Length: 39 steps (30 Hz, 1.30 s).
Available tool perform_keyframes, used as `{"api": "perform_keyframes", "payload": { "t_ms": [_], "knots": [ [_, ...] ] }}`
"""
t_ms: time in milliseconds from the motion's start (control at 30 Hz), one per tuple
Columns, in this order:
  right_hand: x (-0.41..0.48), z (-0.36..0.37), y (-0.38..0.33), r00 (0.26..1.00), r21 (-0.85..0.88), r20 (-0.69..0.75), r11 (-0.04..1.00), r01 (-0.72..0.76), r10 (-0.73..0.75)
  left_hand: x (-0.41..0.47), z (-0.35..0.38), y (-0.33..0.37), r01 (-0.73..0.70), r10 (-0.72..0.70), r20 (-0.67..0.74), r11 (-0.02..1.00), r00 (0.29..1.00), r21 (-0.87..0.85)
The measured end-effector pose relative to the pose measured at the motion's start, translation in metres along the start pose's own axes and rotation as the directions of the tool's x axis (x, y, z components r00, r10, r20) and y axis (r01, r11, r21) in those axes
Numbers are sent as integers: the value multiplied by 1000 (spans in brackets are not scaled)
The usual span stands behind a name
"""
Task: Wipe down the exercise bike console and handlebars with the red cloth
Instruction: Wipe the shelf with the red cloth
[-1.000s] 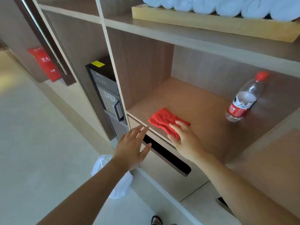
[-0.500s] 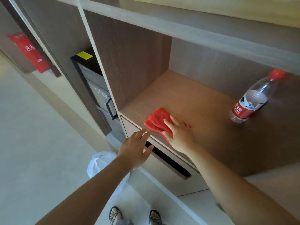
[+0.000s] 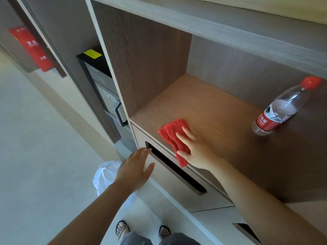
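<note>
The red cloth (image 3: 172, 134) lies folded at the front left corner of a wooden shelf (image 3: 212, 110), one end hanging over the edge. My right hand (image 3: 193, 149) lies on the cloth with fingers spread flat across it and the thumb at its hanging end. My left hand (image 3: 135, 169) hovers open in front of the drawer below, fingers straight, holding nothing. No exercise bike is in view.
A clear water bottle (image 3: 281, 108) with a red cap stands at the shelf's right. Below the shelf is a drawer with a dark slot handle (image 3: 175, 168). A black appliance (image 3: 100, 82) stands to the left, a white plastic bag (image 3: 104, 175) on the floor.
The view has tilted down and moved closer. My right hand has slid further over the cloth, which now hangs past the shelf edge. My left hand stays open near the drawer.
</note>
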State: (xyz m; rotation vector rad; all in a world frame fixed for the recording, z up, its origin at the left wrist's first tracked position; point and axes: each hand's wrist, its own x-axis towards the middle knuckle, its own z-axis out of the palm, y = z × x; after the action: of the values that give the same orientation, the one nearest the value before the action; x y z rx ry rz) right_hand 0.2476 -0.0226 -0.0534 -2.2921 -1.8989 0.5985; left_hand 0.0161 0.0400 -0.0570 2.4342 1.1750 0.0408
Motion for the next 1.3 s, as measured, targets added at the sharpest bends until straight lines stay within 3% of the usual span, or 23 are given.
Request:
{"api": "perform_keyframes", "payload": {
  "t_ms": [67, 267, 433, 600, 700, 833, 1067, 1300],
  "knots": [
    [-1, 8, -3, 999, -25, 32, 1000, -2, 3, 0, 1, 2, 5, -5, 1, 1000, 1000, -13],
    [-5, 16, -13, 996, -50, -74, 998, -46, 42, -2, 9, -1, 28, -28, 10, 999, 1000, -21],
    [5, 17, -5, 996, 49, -83, 998, 45, -41, -6, 5, -3, 60, -62, -34, 996, 997, -60],
    [7, 29, -16, 928, 184, -369, 974, 132, -56, -17, -2, -10, 88, -95, -75, 992, 993, -91],
    [9, 28, -33, 924, 224, -376, 961, 162, -68, -28, -10, -17, 102, -116, -115, 988, 987, -118],
    [19, 28, -80, 925, 253, -326, 924, 287, -198, -51, -26, -40, 168, -203, -195, 969, 960, -182],
    [32, 57, -224, 875, 281, -128, 830, 483, -466, -145, -50, -127, 376, -471, -269, 863, 840, -337],
    [33, 124, -422, 712, 323, 34, 682, 656, -701, -298, -77, -237, 557, -727, -341, 680, 596, -477]
  ]
}}
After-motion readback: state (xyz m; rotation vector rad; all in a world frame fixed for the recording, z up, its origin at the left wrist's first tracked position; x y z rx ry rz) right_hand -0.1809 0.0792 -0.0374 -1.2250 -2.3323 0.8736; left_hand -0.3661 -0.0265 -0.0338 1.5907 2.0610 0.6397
